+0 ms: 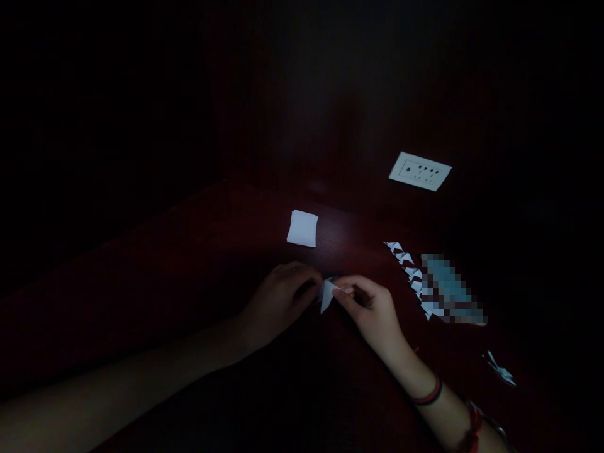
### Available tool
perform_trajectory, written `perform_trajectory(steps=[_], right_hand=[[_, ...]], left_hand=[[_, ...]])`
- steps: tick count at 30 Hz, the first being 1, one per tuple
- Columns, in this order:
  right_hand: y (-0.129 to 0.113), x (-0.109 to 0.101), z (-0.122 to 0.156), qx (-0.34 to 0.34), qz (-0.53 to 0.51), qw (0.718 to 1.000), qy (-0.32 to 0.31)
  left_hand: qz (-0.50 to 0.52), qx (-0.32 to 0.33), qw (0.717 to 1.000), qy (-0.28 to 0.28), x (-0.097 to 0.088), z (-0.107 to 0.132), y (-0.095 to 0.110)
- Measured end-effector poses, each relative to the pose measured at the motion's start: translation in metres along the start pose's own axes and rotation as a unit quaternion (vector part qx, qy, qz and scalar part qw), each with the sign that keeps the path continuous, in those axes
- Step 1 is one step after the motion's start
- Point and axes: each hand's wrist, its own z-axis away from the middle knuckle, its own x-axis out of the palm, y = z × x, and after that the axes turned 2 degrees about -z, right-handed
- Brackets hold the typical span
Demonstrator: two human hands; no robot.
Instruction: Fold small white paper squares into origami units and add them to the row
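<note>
Between my two hands is a small piece of folded white paper (327, 294), pointed at its lower end. My left hand (286, 290) pinches its left edge, the fingertips partly in shadow. From the other side, the thumb and fingers of my right hand (372, 308) are closed on its right part. Just beyond my hands lies a stack of square white paper sheets (302, 228). To the right, a row of folded white paper pieces (414, 277) runs across the dark red table (202, 251).
A blurred-out flat bluish object (450, 286) lies against the row of folded pieces. Nearer the right edge is another folded or crumpled white paper piece (501, 370). A white wall socket (419, 171) is at the back right. The surroundings are very dark.
</note>
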Motion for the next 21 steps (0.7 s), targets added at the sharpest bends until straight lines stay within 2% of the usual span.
perform_trajectory(steps=[6, 16, 21], right_hand=[[-0.0082, -0.0016, 0.0031, -0.082, 0.092, 0.992, 0.008], [-0.0079, -0.0001, 0.0046, -0.116, 0.102, 0.988, 0.002], [-0.0083, -0.0006, 0.0042, -0.119, 0.105, 0.987, 0.007]], left_hand=[[0.064, 0.002, 0.998, -0.002, -0.0018, 0.0004, 0.0025], [0.041, -0.034, 0.998, 0.042, 0.0005, 0.0012, 0.0058], [0.037, -0.019, 0.998, 0.054, 0.0025, 0.0017, 0.0032]])
